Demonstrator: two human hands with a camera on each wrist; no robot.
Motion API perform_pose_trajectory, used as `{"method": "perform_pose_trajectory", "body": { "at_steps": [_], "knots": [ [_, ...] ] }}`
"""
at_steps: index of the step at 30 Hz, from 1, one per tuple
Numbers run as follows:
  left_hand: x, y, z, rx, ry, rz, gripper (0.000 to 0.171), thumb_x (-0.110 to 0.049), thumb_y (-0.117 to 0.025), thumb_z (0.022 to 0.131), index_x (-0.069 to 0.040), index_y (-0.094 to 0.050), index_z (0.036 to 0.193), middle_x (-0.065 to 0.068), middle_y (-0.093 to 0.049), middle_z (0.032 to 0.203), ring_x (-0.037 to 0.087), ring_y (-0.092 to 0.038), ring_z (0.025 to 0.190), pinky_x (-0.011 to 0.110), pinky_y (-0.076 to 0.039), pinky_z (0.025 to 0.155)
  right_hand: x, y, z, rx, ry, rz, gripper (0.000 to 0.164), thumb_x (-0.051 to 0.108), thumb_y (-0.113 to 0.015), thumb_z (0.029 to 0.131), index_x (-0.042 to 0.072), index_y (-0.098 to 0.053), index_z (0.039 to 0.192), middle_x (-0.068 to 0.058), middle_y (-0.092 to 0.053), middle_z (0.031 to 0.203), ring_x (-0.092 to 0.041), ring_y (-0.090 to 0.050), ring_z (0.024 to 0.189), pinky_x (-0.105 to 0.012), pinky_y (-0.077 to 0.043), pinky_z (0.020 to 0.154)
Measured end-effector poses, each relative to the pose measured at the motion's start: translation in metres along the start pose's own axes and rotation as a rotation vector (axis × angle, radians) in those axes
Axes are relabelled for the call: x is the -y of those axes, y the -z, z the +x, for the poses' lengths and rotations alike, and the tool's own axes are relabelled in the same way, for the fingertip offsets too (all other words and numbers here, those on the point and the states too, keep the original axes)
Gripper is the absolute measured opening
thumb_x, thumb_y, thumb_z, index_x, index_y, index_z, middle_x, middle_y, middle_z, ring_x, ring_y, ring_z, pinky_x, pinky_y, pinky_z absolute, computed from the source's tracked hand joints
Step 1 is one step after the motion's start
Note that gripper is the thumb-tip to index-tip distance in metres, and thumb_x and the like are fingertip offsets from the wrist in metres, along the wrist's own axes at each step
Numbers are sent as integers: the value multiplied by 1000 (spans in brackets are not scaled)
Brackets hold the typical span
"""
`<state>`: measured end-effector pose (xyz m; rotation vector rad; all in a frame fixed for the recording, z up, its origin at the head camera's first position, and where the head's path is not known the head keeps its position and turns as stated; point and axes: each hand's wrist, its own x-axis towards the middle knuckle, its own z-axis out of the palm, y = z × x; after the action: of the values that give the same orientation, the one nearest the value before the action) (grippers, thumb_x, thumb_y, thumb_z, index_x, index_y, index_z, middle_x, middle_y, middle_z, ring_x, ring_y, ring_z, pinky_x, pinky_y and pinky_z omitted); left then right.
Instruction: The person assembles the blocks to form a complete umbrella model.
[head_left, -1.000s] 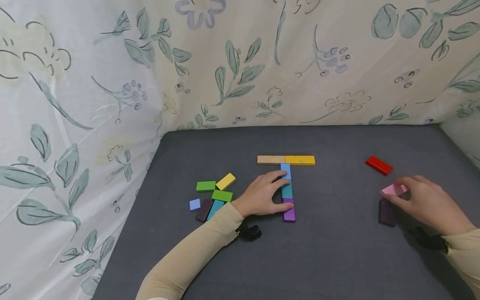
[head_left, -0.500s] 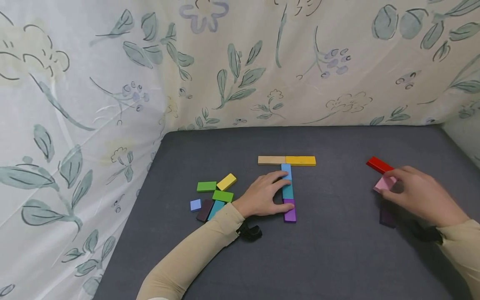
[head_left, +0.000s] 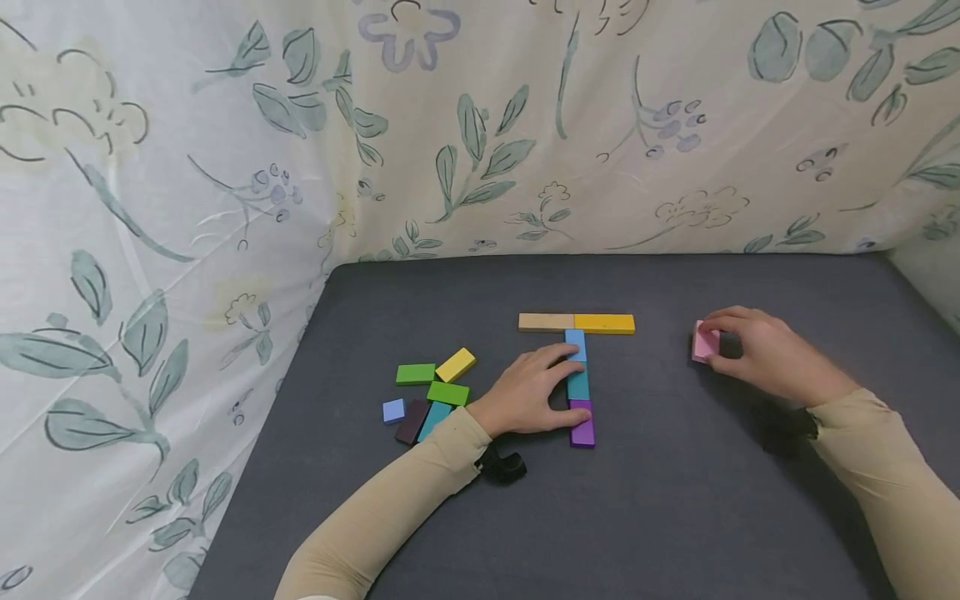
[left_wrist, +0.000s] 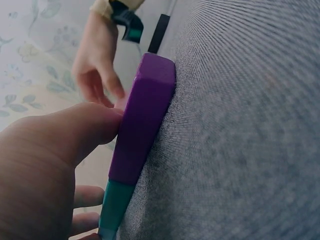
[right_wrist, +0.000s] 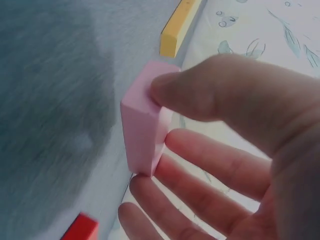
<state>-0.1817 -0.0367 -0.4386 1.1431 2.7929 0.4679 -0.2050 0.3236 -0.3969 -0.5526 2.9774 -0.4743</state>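
Observation:
My left hand (head_left: 523, 392) rests along the column of blocks, its thumb on the purple block (head_left: 582, 437) and its fingertips at the light blue block (head_left: 575, 340) and the teal block (head_left: 578, 385). The left wrist view shows that thumb against the side of the purple block (left_wrist: 145, 115), with the teal block (left_wrist: 116, 200) end to end with it. Farther right, my right hand (head_left: 780, 354) pinches a pink block (head_left: 703, 343) between thumb and fingers. Seen from the right wrist, the pink block (right_wrist: 140, 127) has the thumb on its upper face and fingertips beneath.
A tan block (head_left: 546, 322) and a yellow block (head_left: 604, 324) lie in line across the column's far end. Left of the left hand are green blocks (head_left: 416, 374), another yellow block (head_left: 455, 365), a dark block (head_left: 412, 421) and others. A red block (right_wrist: 82, 228) lies near the right hand.
My right hand has carried the pink block leftward, away from the dark block and past the red one, which the hand now hides in the head view. The left hand stays put.

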Motion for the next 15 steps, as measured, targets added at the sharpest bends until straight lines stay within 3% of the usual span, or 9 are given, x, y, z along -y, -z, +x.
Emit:
{"method": "perform_pose_trajectory", "body": {
  "at_steps": [9,15],
  "knots": [
    [-2,-3,-1,-3,7,10,72,-63,-67,94,-20,-56,150,3,-38,165,20,-35,154,46,-35,123,11,-6,33,29,85,21,48,10,-82,85,-7,-67,127,-30,-62,133,-48,-58,122,-67,-48,100],
    [-4,-2,-1,1,13,8,72,-63,-66,94,-20,-56,151,3,-38,165,19,-35,154,46,-35,123,14,-14,48,41,91,32,47,7,-82,84,-7,-68,126,-31,-62,134,-48,-58,122,-67,-48,102]
  ]
}}
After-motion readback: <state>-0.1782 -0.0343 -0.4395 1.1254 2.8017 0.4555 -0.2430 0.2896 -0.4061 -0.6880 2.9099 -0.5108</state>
